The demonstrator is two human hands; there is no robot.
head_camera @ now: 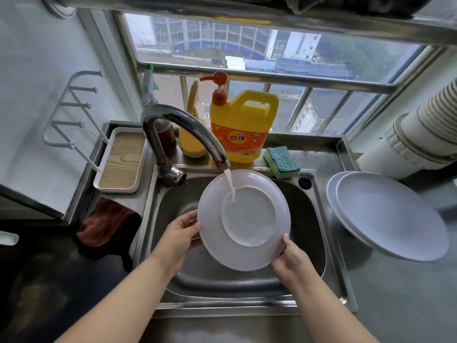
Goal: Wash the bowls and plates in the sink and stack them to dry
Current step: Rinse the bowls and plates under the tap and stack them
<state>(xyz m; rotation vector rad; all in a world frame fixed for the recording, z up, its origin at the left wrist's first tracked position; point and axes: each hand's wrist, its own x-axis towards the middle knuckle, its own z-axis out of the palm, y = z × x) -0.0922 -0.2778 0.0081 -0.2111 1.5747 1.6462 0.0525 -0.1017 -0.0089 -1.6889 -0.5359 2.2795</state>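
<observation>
A white plate (243, 219) is held tilted over the steel sink (306, 219), under the running tap (188, 129). Water falls onto the plate's middle. My left hand (180, 233) grips the plate's left rim, thumb on the front. My right hand (291, 258) grips the lower right rim. Two white plates (390, 214) lie stacked on the counter to the right of the sink.
A yellow dish soap jug (243, 125) with a red pump and a green sponge (282, 160) sit behind the sink. A wooden tray (122, 159) and a dark red cloth (106, 221) lie at the left. A white duct (420, 134) runs at the right.
</observation>
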